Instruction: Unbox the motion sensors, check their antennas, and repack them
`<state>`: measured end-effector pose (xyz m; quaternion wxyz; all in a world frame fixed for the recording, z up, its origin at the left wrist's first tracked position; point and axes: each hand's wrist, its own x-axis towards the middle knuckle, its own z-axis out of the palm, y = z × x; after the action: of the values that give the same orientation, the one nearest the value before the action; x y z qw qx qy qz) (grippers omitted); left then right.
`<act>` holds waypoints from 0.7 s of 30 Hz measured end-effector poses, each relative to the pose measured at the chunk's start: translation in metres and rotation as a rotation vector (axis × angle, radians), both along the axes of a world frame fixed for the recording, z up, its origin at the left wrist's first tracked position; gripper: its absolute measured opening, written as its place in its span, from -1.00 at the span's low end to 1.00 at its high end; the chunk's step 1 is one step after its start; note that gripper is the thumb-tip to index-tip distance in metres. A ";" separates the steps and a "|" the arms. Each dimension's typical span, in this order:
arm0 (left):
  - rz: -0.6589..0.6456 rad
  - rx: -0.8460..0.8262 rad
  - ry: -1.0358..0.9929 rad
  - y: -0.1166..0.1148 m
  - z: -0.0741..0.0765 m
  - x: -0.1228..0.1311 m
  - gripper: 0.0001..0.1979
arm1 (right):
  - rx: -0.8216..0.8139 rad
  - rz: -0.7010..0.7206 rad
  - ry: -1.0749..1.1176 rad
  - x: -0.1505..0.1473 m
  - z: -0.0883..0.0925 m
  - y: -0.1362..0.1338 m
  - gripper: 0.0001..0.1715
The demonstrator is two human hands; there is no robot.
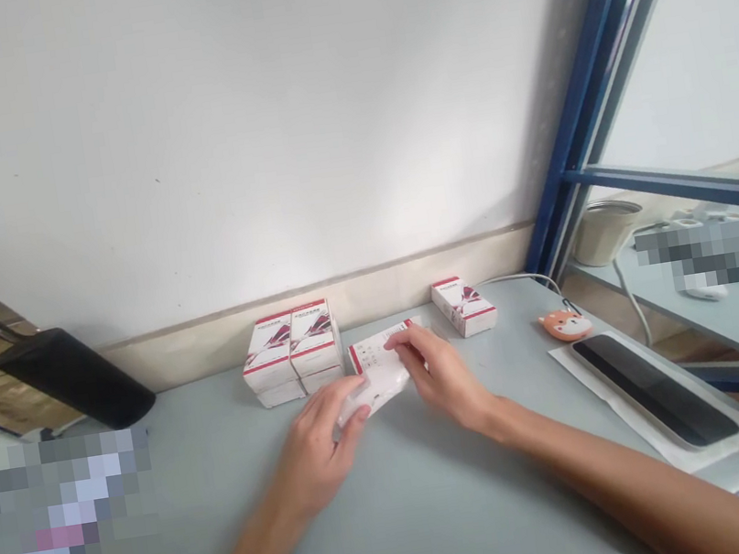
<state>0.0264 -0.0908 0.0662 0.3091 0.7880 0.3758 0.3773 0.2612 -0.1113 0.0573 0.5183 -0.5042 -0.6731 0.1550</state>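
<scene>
A small white box with red edges and fine print lies tilted between my hands, near the middle of the table. Its near side looks glossy, and I cannot tell whether clear plastic covers it. My left hand grips the near left end between thumb and fingers. At the far right part, my right hand has its fingers bent and pressed together against the box, hiding that edge. Just left of it stand stacked white-and-red boxes, banded together. Another such box sits alone to the right.
The grey table meets a white wall. A black cylinder leans at the left. To the right are an orange animal-faced object, a dark slab on white sheet and a blue frame. Blurred-out items lie left.
</scene>
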 end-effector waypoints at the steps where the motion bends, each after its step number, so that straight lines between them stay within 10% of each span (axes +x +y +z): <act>1: 0.019 -0.044 0.008 -0.001 0.000 0.001 -0.69 | -0.015 0.010 0.017 0.001 0.000 0.000 -0.76; 21: -0.029 -0.870 -0.183 0.003 0.014 0.004 -0.46 | 0.062 0.072 -0.083 -0.004 -0.002 -0.013 -0.70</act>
<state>0.0308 -0.0883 0.0806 0.6492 0.5533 0.4595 0.2476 0.2567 -0.1242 0.0556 0.4996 -0.4694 -0.7161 0.1315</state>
